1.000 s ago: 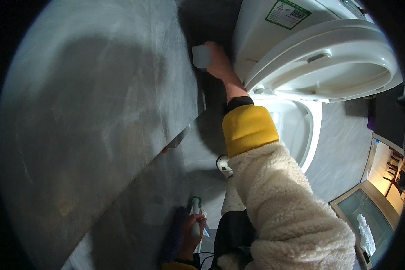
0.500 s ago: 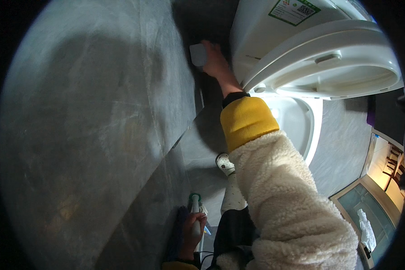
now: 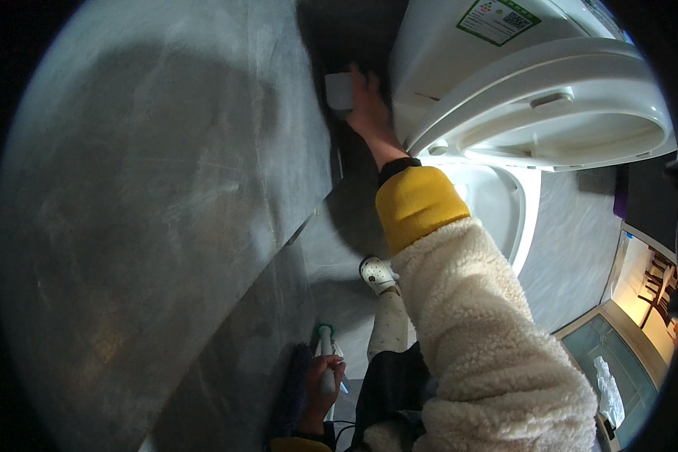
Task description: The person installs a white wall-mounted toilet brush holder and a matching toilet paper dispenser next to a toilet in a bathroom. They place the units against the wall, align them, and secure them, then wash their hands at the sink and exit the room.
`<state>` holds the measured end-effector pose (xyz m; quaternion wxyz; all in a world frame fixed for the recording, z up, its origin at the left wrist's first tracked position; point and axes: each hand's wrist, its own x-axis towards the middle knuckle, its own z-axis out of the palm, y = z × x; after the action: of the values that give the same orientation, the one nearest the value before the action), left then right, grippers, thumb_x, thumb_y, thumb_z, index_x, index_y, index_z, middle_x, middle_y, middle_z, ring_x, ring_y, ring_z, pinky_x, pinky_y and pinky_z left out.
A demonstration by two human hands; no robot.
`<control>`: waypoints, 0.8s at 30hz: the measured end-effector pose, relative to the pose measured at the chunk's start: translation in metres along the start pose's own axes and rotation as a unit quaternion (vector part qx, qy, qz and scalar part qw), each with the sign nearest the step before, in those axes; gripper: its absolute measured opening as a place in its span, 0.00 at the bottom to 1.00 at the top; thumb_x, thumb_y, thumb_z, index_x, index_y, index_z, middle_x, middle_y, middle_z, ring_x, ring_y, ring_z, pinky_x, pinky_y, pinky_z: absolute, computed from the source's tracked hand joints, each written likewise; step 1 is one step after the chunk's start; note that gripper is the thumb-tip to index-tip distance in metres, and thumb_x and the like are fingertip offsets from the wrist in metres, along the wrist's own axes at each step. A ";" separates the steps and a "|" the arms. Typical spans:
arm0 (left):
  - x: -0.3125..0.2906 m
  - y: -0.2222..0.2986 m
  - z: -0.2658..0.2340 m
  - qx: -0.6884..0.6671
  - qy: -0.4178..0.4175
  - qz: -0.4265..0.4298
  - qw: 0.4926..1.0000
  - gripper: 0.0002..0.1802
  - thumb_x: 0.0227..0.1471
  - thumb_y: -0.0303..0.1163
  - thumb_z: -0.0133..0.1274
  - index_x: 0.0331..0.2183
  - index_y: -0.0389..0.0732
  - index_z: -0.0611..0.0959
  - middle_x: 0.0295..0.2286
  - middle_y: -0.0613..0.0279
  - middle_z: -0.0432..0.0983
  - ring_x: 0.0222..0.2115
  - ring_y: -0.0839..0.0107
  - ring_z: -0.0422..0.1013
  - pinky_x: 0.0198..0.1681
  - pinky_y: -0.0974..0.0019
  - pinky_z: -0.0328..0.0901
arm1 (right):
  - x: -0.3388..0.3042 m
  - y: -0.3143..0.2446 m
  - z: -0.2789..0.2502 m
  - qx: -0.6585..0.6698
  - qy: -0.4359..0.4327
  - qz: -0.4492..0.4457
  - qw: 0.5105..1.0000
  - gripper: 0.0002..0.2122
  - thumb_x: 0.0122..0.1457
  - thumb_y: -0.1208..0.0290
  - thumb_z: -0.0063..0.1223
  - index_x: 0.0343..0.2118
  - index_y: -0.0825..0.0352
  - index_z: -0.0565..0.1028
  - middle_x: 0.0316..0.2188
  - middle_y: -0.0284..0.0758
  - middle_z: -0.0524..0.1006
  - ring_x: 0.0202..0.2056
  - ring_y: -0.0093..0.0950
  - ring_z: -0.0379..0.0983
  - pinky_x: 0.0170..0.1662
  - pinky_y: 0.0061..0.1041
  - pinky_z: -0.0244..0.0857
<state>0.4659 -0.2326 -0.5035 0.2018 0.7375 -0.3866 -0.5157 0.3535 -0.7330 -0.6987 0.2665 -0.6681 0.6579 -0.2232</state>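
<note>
My right arm, in a cream fleece sleeve with a yellow cuff, reaches between the grey wall and the white toilet (image 3: pixel 437 98). At its end my right hand (image 3: pixel 371 113) is closed about the right side of a pale grey rounded-square piece (image 3: pixel 339 91) beside the wall. Its fingertips lie over the far edge; what kind of thing it is cannot be made out. Low in the view, my left hand (image 3: pixel 322 380) is wrapped round a pale handle (image 3: pixel 326 348) with a green ring end. Dark blue bristles (image 3: pixel 294 384) show to the left of that hand.
The toilet's lid and seat (image 3: pixel 557 113) stand raised above the bowl (image 3: pixel 497 203). A large grey wall (image 3: pixel 151 226) fills the left. My leg and spotted clog (image 3: pixel 377 275) are on the floor. At lower right is a glass-panelled frame (image 3: pixel 591 339) with white tissue (image 3: pixel 610 392) on it.
The fingers of my right hand have shifted slightly right and spread a little at the pale grey piece. My left hand keeps its hold on the handle. The whole view has moved slightly.
</note>
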 end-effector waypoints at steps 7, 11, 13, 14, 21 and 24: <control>-0.001 -0.002 0.004 -0.009 -0.009 -0.010 1.000 0.05 0.56 0.27 0.57 0.36 0.38 0.79 0.30 0.61 0.76 0.33 0.73 0.73 0.38 0.66 0.68 | -0.002 0.001 0.002 -0.028 0.054 -0.044 0.997 0.43 0.44 0.86 0.60 0.65 0.51 0.58 0.66 0.48 0.53 0.60 0.52 0.62 0.57 0.46 0.67; -0.002 -0.003 0.006 0.000 0.001 -0.002 1.000 0.07 0.54 0.27 0.60 0.36 0.39 0.80 0.30 0.61 0.76 0.31 0.70 0.73 0.38 0.65 0.68 | 0.002 0.016 0.015 -0.057 0.032 -0.016 0.998 0.29 0.52 0.83 0.55 0.58 0.56 0.68 0.62 0.48 0.61 0.56 0.52 0.66 0.54 0.47 0.68; -0.003 -0.005 0.007 -0.020 -0.002 -0.027 0.999 0.08 0.53 0.26 0.61 0.36 0.39 0.80 0.29 0.60 0.76 0.30 0.68 0.73 0.37 0.64 0.68 | 0.001 0.025 0.022 -0.039 -0.012 0.022 0.999 0.22 0.56 0.81 0.51 0.55 0.60 0.70 0.60 0.50 0.63 0.56 0.51 0.67 0.56 0.45 0.67; -0.003 -0.005 0.006 -0.034 -0.007 -0.044 0.998 0.07 0.53 0.26 0.61 0.36 0.39 0.80 0.29 0.60 0.75 0.31 0.68 0.73 0.38 0.64 0.68 | -0.001 0.029 0.024 -0.003 -0.031 0.026 0.999 0.20 0.58 0.80 0.49 0.54 0.62 0.71 0.60 0.50 0.63 0.56 0.51 0.67 0.56 0.44 0.67; -0.005 -0.011 0.012 -0.018 0.004 -0.021 1.000 0.07 0.54 0.26 0.60 0.36 0.38 0.79 0.30 0.59 0.75 0.32 0.68 0.73 0.38 0.64 0.67 | -0.038 0.055 0.054 0.021 0.054 0.070 0.996 0.18 0.63 0.76 0.42 0.56 0.69 0.69 0.59 0.53 0.66 0.58 0.47 0.65 0.62 0.38 0.60; -0.003 -0.011 0.018 -0.022 0.000 -0.003 1.000 0.07 0.54 0.25 0.60 0.36 0.39 0.79 0.31 0.58 0.75 0.32 0.65 0.74 0.38 0.63 0.67 | -0.073 0.084 0.089 -0.120 -0.114 0.122 0.979 0.24 0.63 0.75 0.43 0.63 0.67 0.62 0.62 0.52 0.62 0.63 0.47 0.59 0.66 0.36 0.53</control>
<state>0.4529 -0.2211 -0.5163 0.2167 0.7343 -0.3729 -0.5243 0.3448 -0.6542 -0.8174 0.2832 -0.6313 0.7213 -0.0309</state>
